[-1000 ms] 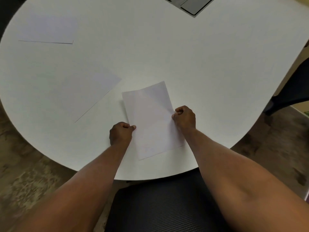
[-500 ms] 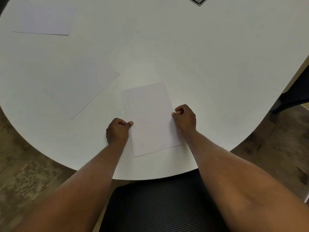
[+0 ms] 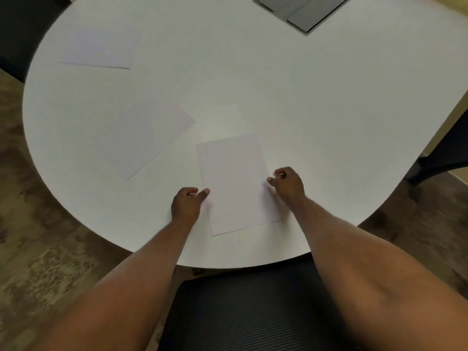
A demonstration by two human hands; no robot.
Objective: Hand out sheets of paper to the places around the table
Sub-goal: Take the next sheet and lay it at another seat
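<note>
A small stack of white paper (image 3: 235, 183) lies on the white table (image 3: 329, 110) right in front of me. Its top sheet sits slightly to the right of the sheet beneath. My left hand (image 3: 188, 202) is curled at the stack's left edge, with the thumb pressed on that edge. My right hand (image 3: 288, 184) is at the right edge, thumb and fingers pinched at the top sheet. One single sheet (image 3: 141, 140) lies angled to the left of the stack. Another sheet (image 3: 98, 48) lies at the far left.
A grey hatch (image 3: 304, 11) is set into the table at the far side. A black chair seat (image 3: 248, 312) is below me at the near edge. One dark chair (image 3: 445, 158) stands at the right and another (image 3: 20, 26) at the far left.
The top sheet has slipped a little to the right, off the sheet under it. My right hand's fingers have loosened and moved slightly right. Both hands stay at the stack's edges.
</note>
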